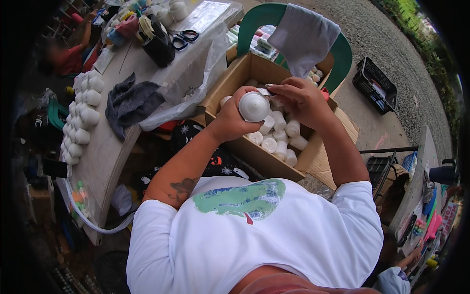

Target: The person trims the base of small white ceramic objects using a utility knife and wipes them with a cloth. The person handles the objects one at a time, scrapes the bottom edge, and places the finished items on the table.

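In my left hand I grip a white cylindrical piece with a round, ringed top and a small centre tip, held over a cardboard box. My right hand pinches a small flat silvery piece beside the white piece's upper right edge; I cannot make out exactly what it is. Inside the box below my hands lie several white cylinders, partly hidden by my hands.
A table at left holds rows of white cylinders, a dark cloth, scissors and bottles. A green chair with a pale cloth stands behind the box, a black crate beyond. Other people work at far left and lower right.
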`<state>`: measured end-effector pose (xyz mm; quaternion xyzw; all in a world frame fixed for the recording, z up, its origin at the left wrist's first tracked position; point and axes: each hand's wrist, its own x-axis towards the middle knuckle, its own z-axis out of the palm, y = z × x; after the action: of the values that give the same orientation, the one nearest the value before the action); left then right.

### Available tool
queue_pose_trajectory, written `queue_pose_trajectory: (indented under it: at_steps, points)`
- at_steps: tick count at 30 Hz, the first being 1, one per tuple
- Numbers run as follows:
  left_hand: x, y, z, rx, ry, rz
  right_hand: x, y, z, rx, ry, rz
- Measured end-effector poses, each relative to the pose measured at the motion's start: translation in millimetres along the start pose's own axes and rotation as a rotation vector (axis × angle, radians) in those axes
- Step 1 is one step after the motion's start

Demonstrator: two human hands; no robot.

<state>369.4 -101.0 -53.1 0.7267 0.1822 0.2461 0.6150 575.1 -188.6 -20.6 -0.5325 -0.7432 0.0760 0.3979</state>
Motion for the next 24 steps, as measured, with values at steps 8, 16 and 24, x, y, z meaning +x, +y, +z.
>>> queue_pose_trajectory:
  at_steps: [8,16,24]
  points:
    - [4,-26,-8,-0.795,0.157,-0.157,-18,-13,9,0.226,0.008,0.367]
    - [8,-11,-8,-0.159,0.230,0.080,-19,-21,18,0.070,0.112,0.127]
    - [9,-2,-3,0.003,0.274,0.190,-19,-22,17,-0.090,0.130,-0.019]
